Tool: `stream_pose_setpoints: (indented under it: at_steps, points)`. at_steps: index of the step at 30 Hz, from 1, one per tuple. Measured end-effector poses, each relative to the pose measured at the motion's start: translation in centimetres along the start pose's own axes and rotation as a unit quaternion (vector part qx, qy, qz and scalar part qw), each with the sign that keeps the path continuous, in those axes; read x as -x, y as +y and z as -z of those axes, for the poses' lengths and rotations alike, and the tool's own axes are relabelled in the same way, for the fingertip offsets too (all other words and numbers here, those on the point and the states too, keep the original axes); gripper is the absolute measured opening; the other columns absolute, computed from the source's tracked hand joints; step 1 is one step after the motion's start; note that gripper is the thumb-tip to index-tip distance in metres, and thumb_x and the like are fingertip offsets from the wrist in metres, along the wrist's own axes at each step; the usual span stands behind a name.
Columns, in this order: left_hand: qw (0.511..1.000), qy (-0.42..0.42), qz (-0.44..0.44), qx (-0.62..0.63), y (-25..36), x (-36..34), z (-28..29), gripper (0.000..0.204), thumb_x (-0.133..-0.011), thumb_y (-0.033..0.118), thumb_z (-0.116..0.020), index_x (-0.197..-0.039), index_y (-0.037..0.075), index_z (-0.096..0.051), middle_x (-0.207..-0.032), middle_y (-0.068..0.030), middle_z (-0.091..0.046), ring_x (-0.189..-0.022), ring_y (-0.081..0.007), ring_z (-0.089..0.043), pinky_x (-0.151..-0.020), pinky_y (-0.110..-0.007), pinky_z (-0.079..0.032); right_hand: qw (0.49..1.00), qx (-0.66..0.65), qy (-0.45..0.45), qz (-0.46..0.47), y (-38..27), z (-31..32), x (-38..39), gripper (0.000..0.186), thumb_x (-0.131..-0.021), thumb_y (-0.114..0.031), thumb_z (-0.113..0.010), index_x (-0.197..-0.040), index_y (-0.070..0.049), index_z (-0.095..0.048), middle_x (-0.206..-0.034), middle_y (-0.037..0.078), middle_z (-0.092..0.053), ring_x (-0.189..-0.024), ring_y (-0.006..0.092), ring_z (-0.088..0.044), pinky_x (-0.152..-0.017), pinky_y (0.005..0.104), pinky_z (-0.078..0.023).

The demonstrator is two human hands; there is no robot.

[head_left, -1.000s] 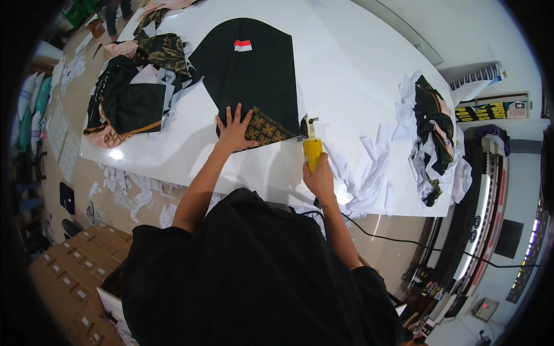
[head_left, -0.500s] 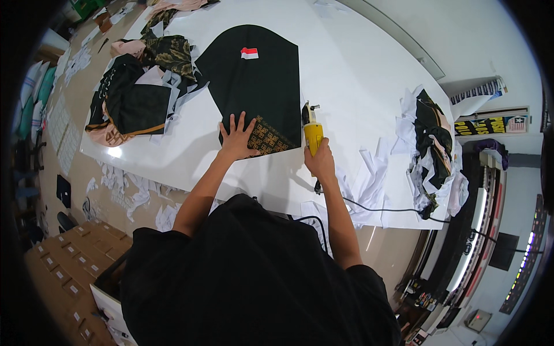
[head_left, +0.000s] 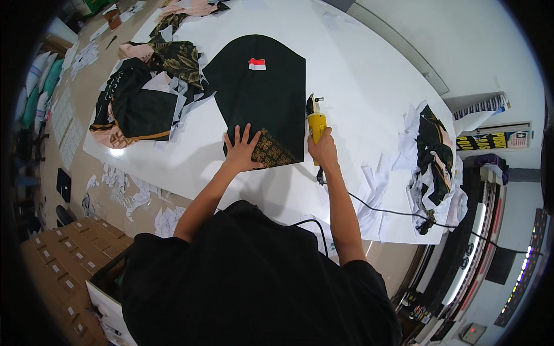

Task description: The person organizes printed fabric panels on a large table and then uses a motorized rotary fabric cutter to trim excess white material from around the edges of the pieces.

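Note:
A dark green-black fabric panel with a curved top [head_left: 262, 95] lies flat on the white table. It bears a small red and white patch [head_left: 257, 64] and a gold-patterned lower corner [head_left: 276, 151]. My left hand [head_left: 241, 152] is spread flat over its lower left part, fingers apart. In my right hand [head_left: 324, 149] is a yellow handheld electric cutter [head_left: 317, 123], gripped around its body. The cutter's metal head [head_left: 313, 104] stands beside the panel's straight right edge. From its rear end runs a black cord [head_left: 375, 209] to the right.
Piled cut fabric [head_left: 144, 106] lies left of the panel, close to its edge. Another heap of fabric scraps [head_left: 433, 155] sits at the table's right end, with white offcuts [head_left: 374, 184] nearer me. Brown cartons [head_left: 63, 259] are stacked at lower left.
The cutter in my right hand has moved away from me along the panel's right edge. My left hand stays on the panel. The whole view has shifted slightly.

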State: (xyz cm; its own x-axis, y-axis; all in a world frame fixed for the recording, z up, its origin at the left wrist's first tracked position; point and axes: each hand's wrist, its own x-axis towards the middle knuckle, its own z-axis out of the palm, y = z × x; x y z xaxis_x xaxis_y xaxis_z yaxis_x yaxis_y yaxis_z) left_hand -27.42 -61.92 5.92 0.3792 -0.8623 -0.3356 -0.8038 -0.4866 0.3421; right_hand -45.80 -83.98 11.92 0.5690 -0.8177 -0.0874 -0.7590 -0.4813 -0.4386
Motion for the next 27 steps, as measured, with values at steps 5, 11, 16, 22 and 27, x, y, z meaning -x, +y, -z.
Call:
stream_pose_setpoints:
  at_steps: [5, 11, 16, 22, 27]
  points:
    - [1.000, 0.007, -0.003, 0.006, 0.0, 0.0, -0.3, 0.121, -0.068, 0.059, -0.086, -0.164, 0.023, -0.022, -0.171, -0.0180, 0.001, -0.154, -0.0518, 0.002, -0.112, -0.080, -0.004, 1.000, 0.001, -0.001, 0.006, -0.6, 0.1, -2.3, 0.051, -0.090, -0.030, -0.068, -0.112, 0.007, -0.040, -0.092, 0.038, -0.066, -0.084, 0.0534, -0.068, -0.075, 0.0557, -0.057]
    - [1.000, 0.009, -0.003, 0.007, 0.3, 0.3, 0.6, 0.121, -0.067, 0.059, -0.086, -0.164, 0.023, -0.023, -0.171, -0.0183, 0.001, -0.154, -0.0518, 0.001, -0.111, -0.081, -0.004, 1.000, 0.008, -0.006, -0.004, -1.2, 0.0, -6.0, 0.054, -0.089, -0.032, -0.068, -0.114, 0.008, -0.040, -0.096, 0.040, -0.066, -0.087, 0.0534, -0.068, -0.077, 0.0555, -0.058]
    - [1.000, 0.015, 0.005, -0.017, 0.6, 0.5, 0.8, 0.103, -0.072, 0.048, -0.087, -0.157, 0.020, -0.036, -0.167, -0.0205, -0.015, -0.152, -0.0496, -0.013, -0.112, -0.075, -0.022, 1.000, 0.006, 0.017, -0.020, -0.7, 0.0, -9.0, 0.062, -0.088, -0.038, -0.068, -0.119, 0.008, -0.041, -0.101, 0.039, -0.067, -0.094, 0.0545, -0.067, -0.082, 0.0563, -0.056]
    - [0.978, -0.179, -0.061, 0.090, -2.7, 0.4, -0.4, 0.035, -0.076, 0.009, -0.072, -0.110, 0.008, -0.068, -0.140, -0.0216, -0.050, -0.117, -0.0407, -0.059, -0.087, -0.049, -0.054, 0.983, -0.142, 0.028, -0.115, 4.7, 0.9, -3.1, 0.066, -0.088, -0.043, -0.066, -0.123, 0.010, -0.052, -0.107, 0.034, -0.068, -0.100, 0.0456, -0.070, -0.084, 0.0490, -0.055]
    - [0.965, 0.228, -0.052, 0.120, -4.5, 1.3, -0.1, 0.039, -0.073, 0.011, -0.074, -0.112, 0.012, -0.068, -0.138, -0.0243, -0.052, -0.106, -0.0425, -0.062, -0.081, -0.055, -0.055, 0.945, -0.272, 0.045, -0.174, 8.6, 1.9, 8.4, 0.048, -0.093, -0.031, -0.069, -0.119, 0.005, -0.053, -0.096, 0.016, -0.065, -0.078, 0.0220, -0.066, -0.065, 0.0358, -0.055]
